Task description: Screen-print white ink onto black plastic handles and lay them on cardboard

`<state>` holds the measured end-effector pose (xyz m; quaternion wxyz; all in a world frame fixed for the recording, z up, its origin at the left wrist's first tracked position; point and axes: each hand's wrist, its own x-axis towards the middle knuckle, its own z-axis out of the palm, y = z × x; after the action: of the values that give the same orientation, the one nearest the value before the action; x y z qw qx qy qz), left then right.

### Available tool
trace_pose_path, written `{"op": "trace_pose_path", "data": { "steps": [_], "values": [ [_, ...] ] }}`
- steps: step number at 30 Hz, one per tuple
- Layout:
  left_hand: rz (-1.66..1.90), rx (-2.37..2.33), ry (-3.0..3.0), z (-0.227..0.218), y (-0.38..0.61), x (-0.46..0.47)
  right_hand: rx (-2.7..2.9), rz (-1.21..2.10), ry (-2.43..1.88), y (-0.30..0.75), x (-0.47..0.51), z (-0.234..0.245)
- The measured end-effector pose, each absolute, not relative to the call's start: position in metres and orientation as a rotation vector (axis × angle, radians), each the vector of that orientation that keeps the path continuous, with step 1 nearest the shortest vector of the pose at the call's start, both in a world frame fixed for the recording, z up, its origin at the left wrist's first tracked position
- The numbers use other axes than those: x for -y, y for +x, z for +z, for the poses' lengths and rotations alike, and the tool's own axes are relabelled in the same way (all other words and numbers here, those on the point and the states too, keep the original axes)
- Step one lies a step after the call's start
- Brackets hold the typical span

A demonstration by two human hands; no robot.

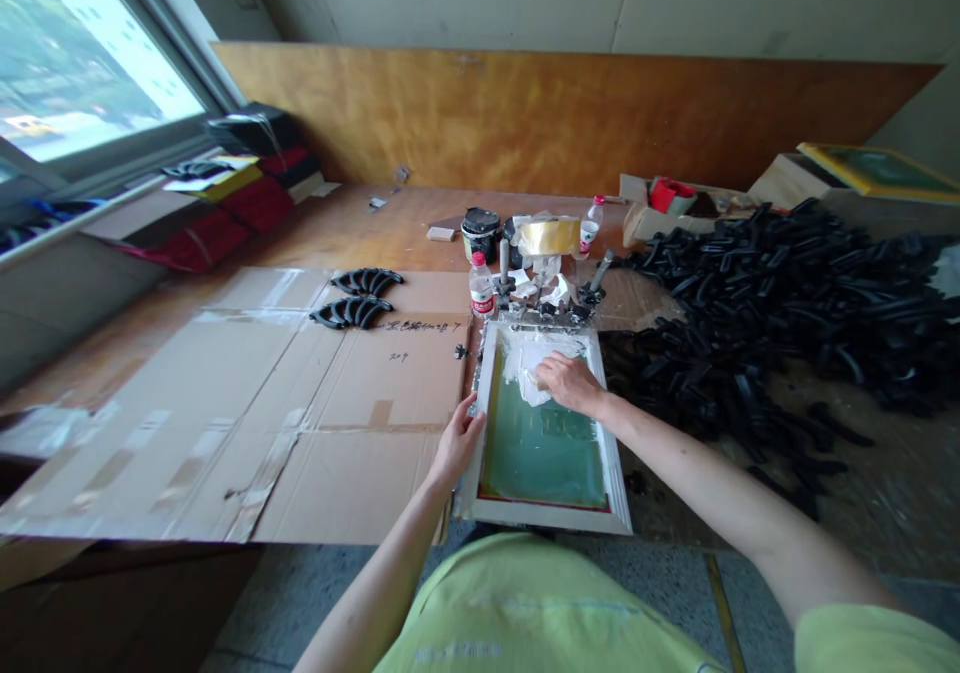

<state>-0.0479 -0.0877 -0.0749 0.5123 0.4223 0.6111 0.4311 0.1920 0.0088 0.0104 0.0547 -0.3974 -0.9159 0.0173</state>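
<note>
A screen-printing frame point(616, 488) with a pale border and green mesh lies before me, clamped at its far end. White paste point(517, 358) is smeared over the upper part of the mesh. My right hand point(568, 381) is closed over that paste, its fingers pinched on a small pale piece mostly hidden by them. At the left border, my left hand point(459, 438) grips the frame's edge with thumb and fingers. Two fanned groups of black curved pieces point(351, 313) lie on the flattened cardboard point(375, 383) to the left.
Beyond the frame stand a red-capped bottle point(481, 288), a black tub point(480, 233), a roll of yellow tape point(550, 236) and another bottle point(591, 225). A large heap of black pieces point(787, 303) covers the right side. Red boxes point(247, 208) sit by the window.
</note>
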Motion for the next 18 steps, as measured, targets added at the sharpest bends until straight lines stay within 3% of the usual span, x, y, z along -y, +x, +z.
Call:
{"op": "trace_pose_path", "data": {
  "steps": [4, 9, 14, 18],
  "values": [
    [1.051, -1.486, 1.035, -0.077, -0.048, 0.089, 2.928, 0.157, -0.873, 0.208, -0.002, 0.021],
    [1.052, -1.466, 1.011, -0.074, -0.048, 0.09, 2.762, 0.115, -1.081, 0.203, -0.007, 0.02],
    [1.039, -1.457, 0.993, -0.071, -0.048, 0.089, 2.787, 0.154, -0.942, 0.206, 0.01, 0.007],
    [1.025, -1.446, 1.001, -0.06, -0.051, 0.09, 2.65, 0.2, -1.107, 0.197, -0.014, 0.023]
  ]
}}
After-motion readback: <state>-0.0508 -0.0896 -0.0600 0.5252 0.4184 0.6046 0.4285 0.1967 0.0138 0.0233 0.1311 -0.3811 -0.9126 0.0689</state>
